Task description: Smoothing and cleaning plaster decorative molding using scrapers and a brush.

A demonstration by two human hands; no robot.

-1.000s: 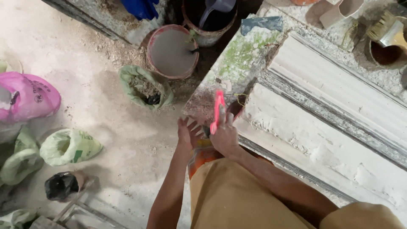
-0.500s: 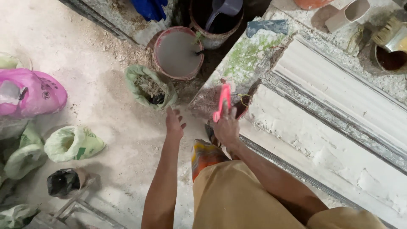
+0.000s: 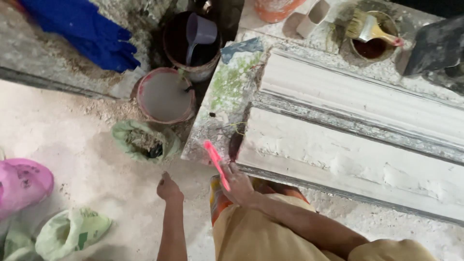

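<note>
Two bare hands show from above. The right hand [image 3: 239, 186] is closed around the lower end of a pink flat tool [image 3: 216, 165], whose blade slants up and away from the grip, over the edge of a white plaster moulding [image 3: 348, 159]. The left hand [image 3: 169, 188] is loosely curled, holding nothing; just beyond it lies an open green sack [image 3: 145, 140], then a bucket of grey mix [image 3: 165, 95].

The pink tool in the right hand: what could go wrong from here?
The right hand grips the pink tool only at its lower end, so it might slip and gouge the white plaster moulding. The bucket of grey mix stands open below the bench edge, so scraped bits could fall in.
</note>
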